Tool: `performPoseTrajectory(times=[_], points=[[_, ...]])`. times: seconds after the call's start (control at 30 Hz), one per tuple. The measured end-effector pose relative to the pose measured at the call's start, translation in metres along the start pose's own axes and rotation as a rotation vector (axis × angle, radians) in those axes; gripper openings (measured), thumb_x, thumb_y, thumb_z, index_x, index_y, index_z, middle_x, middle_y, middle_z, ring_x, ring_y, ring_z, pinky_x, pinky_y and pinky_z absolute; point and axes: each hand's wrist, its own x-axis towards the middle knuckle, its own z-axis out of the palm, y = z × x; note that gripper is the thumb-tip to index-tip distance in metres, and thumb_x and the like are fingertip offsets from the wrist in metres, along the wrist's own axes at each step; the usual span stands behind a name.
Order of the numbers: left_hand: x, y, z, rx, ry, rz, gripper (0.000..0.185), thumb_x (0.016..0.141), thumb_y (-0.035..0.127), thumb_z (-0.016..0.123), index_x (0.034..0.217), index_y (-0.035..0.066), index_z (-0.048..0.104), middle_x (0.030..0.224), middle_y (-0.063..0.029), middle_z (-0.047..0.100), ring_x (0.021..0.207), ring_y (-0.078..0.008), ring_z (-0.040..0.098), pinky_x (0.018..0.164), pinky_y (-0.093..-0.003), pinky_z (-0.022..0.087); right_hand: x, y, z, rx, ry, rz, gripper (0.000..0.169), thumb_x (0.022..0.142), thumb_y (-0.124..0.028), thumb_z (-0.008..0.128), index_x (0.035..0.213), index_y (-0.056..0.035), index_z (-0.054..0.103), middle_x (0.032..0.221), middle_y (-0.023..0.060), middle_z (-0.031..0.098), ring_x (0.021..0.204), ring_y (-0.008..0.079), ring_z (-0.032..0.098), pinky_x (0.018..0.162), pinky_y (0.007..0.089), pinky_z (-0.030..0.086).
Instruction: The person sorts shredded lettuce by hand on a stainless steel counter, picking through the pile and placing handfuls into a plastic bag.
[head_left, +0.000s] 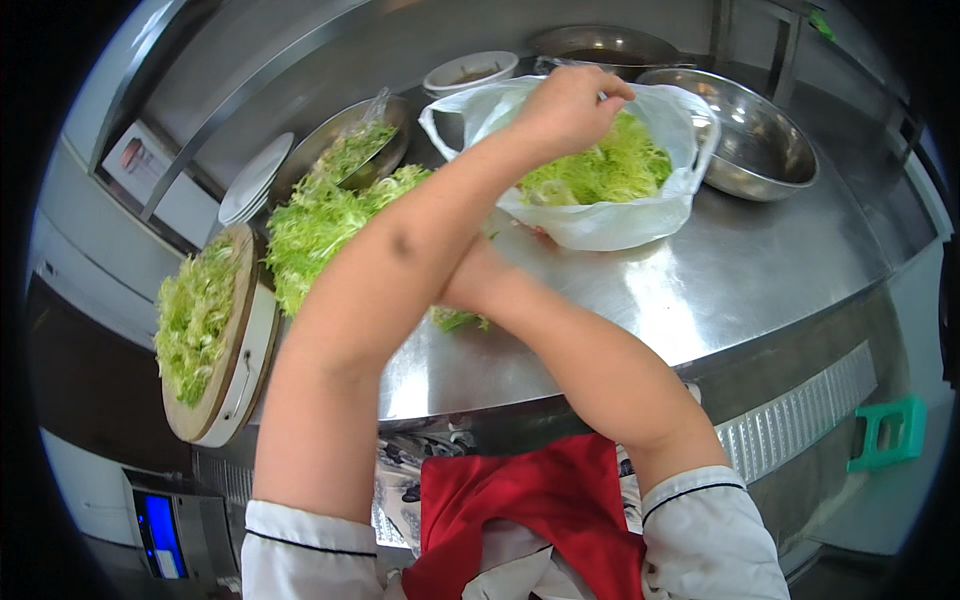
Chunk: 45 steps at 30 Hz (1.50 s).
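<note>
My left arm reaches across to the right, above my right arm. My left hand (574, 105) is over a white plastic bag (600, 229) that holds frilly pale-green frisée lettuce (615, 169). Its fingers are loosely curled, and whether they hold anything is not visible. Beneath my left forearm, my right hand (480, 274) is mostly hidden, close to a big pile of frisée (307, 236) on the steel table. A small piece of frisée (459, 320) lies just below it.
A round wooden chopping board (240, 300) with loose frisée (196, 322) stands at the table's left edge. Behind are stacked white plates (257, 178), a metal bowl of greens (296, 165) and a white bowl (470, 71). A metal basin (765, 142) sits right of the bag.
</note>
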Motion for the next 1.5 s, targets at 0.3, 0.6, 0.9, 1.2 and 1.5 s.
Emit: performPoseTrajectory(times=[0.3, 0.6, 0.9, 1.2, 1.5], points=[[-0.188, 0.005, -0.136, -0.261, 0.451, -0.294, 0.020, 0.095, 0.014, 0.066, 0.110, 0.001, 0.073, 0.103, -0.0079, 0.072, 0.094, -0.0137, 0.066, 0.085, -0.0272, 0.051, 0.020, -0.001, -0.025, -0.393, 0.036, 0.000, 0.012, 0.088, -0.015, 0.063, 0.096, -0.0058, 0.067, 0.080, 0.0183, 0.070, 0.076, 0.0405, 0.067, 0.070, 0.0503, 0.052], [-0.350, 0.014, -0.143, 0.272, 0.195, -0.514, 0.017, 0.084, 0.004, 0.070, 0.101, 0.003, 0.071, 0.087, -0.0107, 0.063, 0.084, -0.0274, 0.062, 0.075, -0.0352, 0.050, 0.019, -0.003, -0.018, -0.358, 0.035, 0.005, 0.008, 0.088, -0.011, 0.063, 0.092, -0.0063, 0.067, 0.076, 0.0162, 0.068, 0.070, 0.0374, 0.064, 0.064, 0.0474, 0.050], [-0.343, -0.003, -0.131, 0.492, 0.083, -0.413, 0.018, 0.081, 0.005, 0.072, 0.099, 0.005, 0.071, 0.092, -0.0109, 0.064, 0.091, -0.0315, 0.062, 0.079, -0.0388, 0.050, 0.019, 0.001, -0.013, -0.324, -0.005, 0.017, 0.008, 0.087, -0.010, 0.063, 0.092, -0.0059, 0.067, 0.075, 0.0160, 0.068, 0.070, 0.0372, 0.065, 0.065, 0.0473, 0.050], [-0.259, -0.015, -0.107, -0.517, 0.385, -0.518, 0.015, 0.098, 0.011, 0.064, 0.109, 0.002, 0.066, 0.092, 0.0002, 0.066, 0.087, -0.0065, 0.060, 0.080, -0.0229, 0.049, 0.025, -0.004, -0.022, -0.188, 0.038, 0.062, 0.014, 0.089, -0.010, 0.063, 0.102, -0.0054, 0.064, 0.071, 0.0131, 0.066, 0.066, 0.0340, 0.064, 0.060, 0.0450, 0.047], [-0.210, -0.044, -0.080, -0.507, 0.399, -0.536, 0.015, 0.096, 0.012, 0.067, 0.105, 0.000, 0.071, 0.086, 0.0037, 0.067, 0.078, -0.0028, 0.057, 0.069, -0.0200, 0.046, 0.020, 0.007, -0.050, -0.244, 0.092, -0.019, 0.012, 0.088, -0.011, 0.064, 0.097, -0.0033, 0.066, 0.080, 0.0138, 0.068, 0.069, 0.0333, 0.065, 0.062, 0.0410, 0.050]])
